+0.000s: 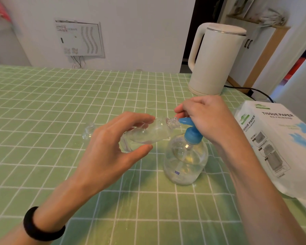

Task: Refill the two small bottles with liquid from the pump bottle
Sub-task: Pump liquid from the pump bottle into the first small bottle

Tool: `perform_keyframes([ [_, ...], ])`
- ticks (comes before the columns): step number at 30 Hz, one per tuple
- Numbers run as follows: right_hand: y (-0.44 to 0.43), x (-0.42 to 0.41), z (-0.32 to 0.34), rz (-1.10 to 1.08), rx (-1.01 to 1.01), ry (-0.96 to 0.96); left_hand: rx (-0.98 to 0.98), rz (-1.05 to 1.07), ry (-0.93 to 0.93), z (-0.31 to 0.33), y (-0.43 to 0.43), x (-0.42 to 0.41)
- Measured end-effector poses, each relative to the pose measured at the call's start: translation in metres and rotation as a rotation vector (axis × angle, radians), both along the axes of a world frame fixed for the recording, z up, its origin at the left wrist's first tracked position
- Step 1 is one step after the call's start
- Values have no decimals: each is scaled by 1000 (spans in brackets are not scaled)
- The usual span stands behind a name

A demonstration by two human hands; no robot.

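Two hands in view. Your left hand (pixel 113 144) grasps one small bottle (pixel 148 132), thumb under and fingers over. The bottle is tipped near flat, with its open neck pointing to 3 o'clock, right at the blue nozzle (pixel 183 121). Your right hand (pixel 207 119) has its fingers curled down over the pump head (pixel 191 133), clenched on it.

One pump bottle (pixel 185 161) stands upright on the cloth (pixel 42 103), at 4 o'clock of the small bottle, with clear liquid inside.

One small clear piece (pixel 88 132) lies at 9 o'clock of your left hand, apart from it. It is blurred; can't tell if it is a bottle or a cap. Another clear shape sits under the held bottle, mostly hidden by your fingers; can't tell what it is.

One kettle (pixel 217 59) is at 1 o'clock, by the far table edge, with one cable (pixel 245 88) behind it. One tissue pack (pixel 276 147) is at 3 o'clock, near your right forearm and cut off by the frame. One black band (pixel 42 225) is on your left wrist.

Open cloth runs wide from 9 to 12 o'clock, and at 6 o'clock between your forearms. The right side is tight. The liquid level in the held bottle is hard to make out.
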State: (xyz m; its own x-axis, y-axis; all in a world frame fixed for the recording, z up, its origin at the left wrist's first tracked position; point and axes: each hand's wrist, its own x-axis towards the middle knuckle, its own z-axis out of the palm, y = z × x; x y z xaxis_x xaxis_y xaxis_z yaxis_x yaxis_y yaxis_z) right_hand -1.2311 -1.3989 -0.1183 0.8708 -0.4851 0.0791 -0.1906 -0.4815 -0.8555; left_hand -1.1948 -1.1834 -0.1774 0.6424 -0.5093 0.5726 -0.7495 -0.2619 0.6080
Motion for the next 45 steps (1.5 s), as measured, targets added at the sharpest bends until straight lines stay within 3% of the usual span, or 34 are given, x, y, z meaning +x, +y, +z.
perform_keyframes([
  [16, 5, -1, 0, 25, 29, -55, -7, -1, 13, 1, 2, 1],
  [23, 4, -2, 3, 65, 126, 28, -11, -3, 17, 1, 0, 0],
  [34, 3, -2, 2, 42, 36, 83, -9, 0, 8, 1, 1, 1],
  [45, 2, -1, 2, 150, 197, 15, -9, -4, 23, -1, 1, 3],
])
